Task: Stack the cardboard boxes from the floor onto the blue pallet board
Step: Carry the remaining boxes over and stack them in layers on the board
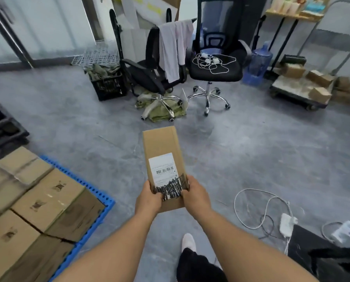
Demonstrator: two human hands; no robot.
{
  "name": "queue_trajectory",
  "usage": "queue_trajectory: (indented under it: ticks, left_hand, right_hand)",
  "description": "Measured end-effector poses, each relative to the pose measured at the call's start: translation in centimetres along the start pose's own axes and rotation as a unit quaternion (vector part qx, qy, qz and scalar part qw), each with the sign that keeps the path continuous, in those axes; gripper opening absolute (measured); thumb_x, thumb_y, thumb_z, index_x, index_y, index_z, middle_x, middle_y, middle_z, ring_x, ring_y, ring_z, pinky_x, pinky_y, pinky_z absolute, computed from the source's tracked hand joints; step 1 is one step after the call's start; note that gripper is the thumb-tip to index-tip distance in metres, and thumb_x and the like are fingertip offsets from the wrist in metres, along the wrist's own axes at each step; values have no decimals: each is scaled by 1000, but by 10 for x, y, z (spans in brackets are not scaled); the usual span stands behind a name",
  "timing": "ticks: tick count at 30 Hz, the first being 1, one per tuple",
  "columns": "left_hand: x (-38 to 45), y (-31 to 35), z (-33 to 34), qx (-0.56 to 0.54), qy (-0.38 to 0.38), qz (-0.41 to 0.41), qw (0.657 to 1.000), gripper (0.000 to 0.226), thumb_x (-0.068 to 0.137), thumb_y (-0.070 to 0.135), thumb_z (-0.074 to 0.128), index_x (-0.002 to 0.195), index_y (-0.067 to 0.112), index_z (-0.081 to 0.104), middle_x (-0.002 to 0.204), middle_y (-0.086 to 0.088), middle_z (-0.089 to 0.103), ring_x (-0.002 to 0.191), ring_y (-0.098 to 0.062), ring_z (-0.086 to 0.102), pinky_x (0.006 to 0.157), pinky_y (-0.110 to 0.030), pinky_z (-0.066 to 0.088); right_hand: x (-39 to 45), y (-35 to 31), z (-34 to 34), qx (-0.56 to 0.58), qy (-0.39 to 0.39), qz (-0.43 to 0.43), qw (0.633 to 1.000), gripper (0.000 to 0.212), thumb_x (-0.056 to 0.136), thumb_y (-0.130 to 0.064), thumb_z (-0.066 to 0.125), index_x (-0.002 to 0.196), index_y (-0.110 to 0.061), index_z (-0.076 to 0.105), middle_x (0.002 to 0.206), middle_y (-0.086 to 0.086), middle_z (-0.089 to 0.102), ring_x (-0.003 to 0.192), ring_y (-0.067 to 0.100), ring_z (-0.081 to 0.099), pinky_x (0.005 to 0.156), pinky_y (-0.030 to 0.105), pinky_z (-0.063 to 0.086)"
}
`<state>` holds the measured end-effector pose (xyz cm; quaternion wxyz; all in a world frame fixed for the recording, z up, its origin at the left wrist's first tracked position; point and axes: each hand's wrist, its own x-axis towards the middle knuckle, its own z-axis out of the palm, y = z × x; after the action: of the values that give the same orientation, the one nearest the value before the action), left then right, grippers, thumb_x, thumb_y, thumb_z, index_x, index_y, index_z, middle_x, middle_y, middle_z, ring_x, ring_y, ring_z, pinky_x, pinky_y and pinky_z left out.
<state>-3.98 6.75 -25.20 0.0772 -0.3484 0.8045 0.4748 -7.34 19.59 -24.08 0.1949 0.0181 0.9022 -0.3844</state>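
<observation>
I hold a long, narrow cardboard box (pixel 162 149) in the air over the grey floor, its white shipping label facing up. My left hand (pixel 149 197) grips its near left edge and my right hand (pixel 195 195) grips its near right edge, thumbs on top. At the lower left lies the blue pallet board (pixel 101 208), with several larger cardboard boxes (pixel 48 198) stacked on it in rows. The held box is to the right of the pallet, apart from the stack.
Two black office chairs (pixel 214 68) stand ahead, one draped with cloth, beside a black crate (pixel 109 84). A trolley (pixel 298 92) carrying small boxes is at the far right. White cables and a power strip (pixel 286 224) lie on the floor at my right. My foot (pixel 188 242) shows below.
</observation>
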Motion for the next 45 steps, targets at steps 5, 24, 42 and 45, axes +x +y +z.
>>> queue_trajectory:
  ticks: [5,24,42,45]
  left_hand:
    - [78,60,-9,-22,32,-32,999,37,85,10,50,119,23,47,116,-3,61,91,-22,53,74,-29,43]
    - [361,114,-188,-137,166,-99,972,44,87,11,51,128,27,44,121,1,61,98,-23,56,78,-31,46]
    - [624,140,-349,-179,288,-211,917,46,89,14,51,132,23,39,126,-3,58,105,-27,57,82,-33,45]
    - [652,146,-377,-196,315,-241,897,42,89,14,52,129,22,40,123,-3,59,93,-20,55,74,-30,41]
  right_hand:
    - [98,-50,-25,-17,-40,-32,999,49,81,-9,42,125,-31,47,115,3,60,103,25,56,83,35,47]
    - [361,-306,84,-66,-152,-140,976,39,86,-13,48,122,-27,50,104,3,64,89,22,56,70,29,40]
    - [591,-539,225,-139,-260,-241,925,51,85,-10,44,129,-35,48,105,3,65,79,17,51,64,26,39]
    - [618,-579,247,-155,-288,-272,905,47,86,-9,45,127,-31,50,107,2,64,86,20,55,71,27,42]
